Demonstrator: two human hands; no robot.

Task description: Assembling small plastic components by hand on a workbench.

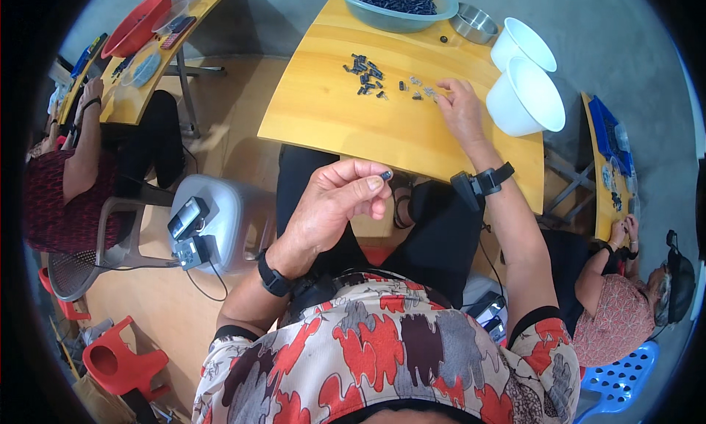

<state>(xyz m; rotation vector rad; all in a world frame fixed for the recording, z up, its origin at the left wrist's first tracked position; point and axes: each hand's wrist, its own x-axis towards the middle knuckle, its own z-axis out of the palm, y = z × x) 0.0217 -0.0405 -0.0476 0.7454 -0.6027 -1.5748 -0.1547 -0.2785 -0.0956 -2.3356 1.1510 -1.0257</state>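
Note:
My left hand (342, 200) is raised in front of the table's near edge, thumb and forefinger pinching a small black plastic part (386, 175). Over the table, my right hand (463, 111) has its fingertips drawn together at a few tiny clear-grey pieces (429, 91). Whatever lies between those fingertips is too small to make out. Just left of them sit a few loose black parts (403, 86). Farther left is a scattered pile of similar black parts (364, 72).
A greenish basin (353, 11) full of black parts stands at the table's (323, 115) far edge. Near it are a metal ring-shaped dish (474, 23) and two white tubs (507, 104). Other people work at side tables. A plastic stool (220, 211) bearing electronic boxes is at my left.

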